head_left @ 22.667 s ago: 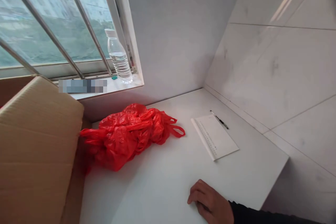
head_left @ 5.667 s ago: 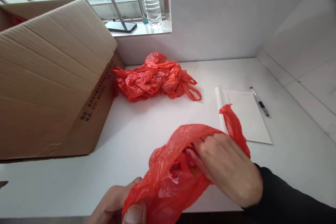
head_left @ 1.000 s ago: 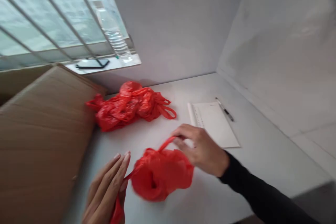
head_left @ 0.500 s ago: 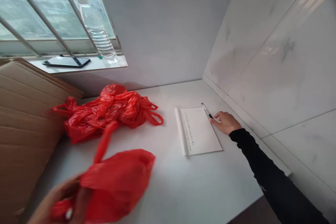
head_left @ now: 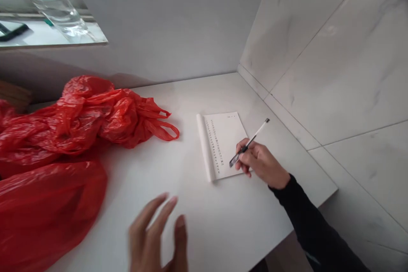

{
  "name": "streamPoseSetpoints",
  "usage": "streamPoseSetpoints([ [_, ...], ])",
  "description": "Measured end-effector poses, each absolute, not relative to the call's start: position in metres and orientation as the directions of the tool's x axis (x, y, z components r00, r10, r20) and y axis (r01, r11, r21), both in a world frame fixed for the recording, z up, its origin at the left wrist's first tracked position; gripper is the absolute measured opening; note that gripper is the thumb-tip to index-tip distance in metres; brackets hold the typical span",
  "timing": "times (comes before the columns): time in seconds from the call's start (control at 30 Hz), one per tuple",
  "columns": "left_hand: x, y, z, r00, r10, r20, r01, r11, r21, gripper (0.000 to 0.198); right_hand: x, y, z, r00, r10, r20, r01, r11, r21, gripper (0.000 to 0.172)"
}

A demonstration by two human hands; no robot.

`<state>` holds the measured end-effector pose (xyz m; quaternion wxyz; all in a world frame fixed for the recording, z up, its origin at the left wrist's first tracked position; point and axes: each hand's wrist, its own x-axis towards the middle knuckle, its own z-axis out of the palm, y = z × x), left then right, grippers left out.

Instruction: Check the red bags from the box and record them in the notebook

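My right hand (head_left: 259, 163) grips a black-and-clear pen (head_left: 254, 138) over the lower right of an open notepad (head_left: 228, 140). The pen slants, one end pointing down and left over the page, which bears lines of small print or writing. Its left edge is rolled or folded over. Nearer to me, my left hand (head_left: 156, 238) is above the table, slightly blurred, fingers apart and nothing in them. A red plastic bag (head_left: 54, 212) lies at the lower left, touching a heap of crumpled red bags (head_left: 86, 114) behind it.
The white table (head_left: 178, 170) meets a grey wall at the back and marbled tiles (head_left: 360, 80) at the right. On the window sill stand a clear bottle (head_left: 60, 8) and a phone (head_left: 11, 29). Part of some cardboard (head_left: 14, 95) shows at the left edge.
My left hand has let go of the red bag and moved right. My right hand has picked up the pen and brought it over the notepad. The view has shifted right and closer.
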<state>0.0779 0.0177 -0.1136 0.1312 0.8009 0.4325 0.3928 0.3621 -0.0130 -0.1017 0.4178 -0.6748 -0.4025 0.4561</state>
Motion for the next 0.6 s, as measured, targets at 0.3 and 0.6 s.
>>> streamPoseSetpoints([
  [0.3, 0.144, 0.021, -0.115, 0.778, 0.568, 0.268, 0.322, -0.728, 0.606, 0.014, 0.309, -0.037, -0.097, 0.102, 0.981, -0.166, -0.071, -0.159, -0.985, 0.012],
  [0.6, 0.127, 0.023, -0.131, 0.762, 0.577, 0.293, 0.259, -0.687, 0.679, 0.022, 0.357, -0.031, -0.118, 0.612, 0.790, 0.026, 0.016, 0.021, -1.000, 0.011],
])
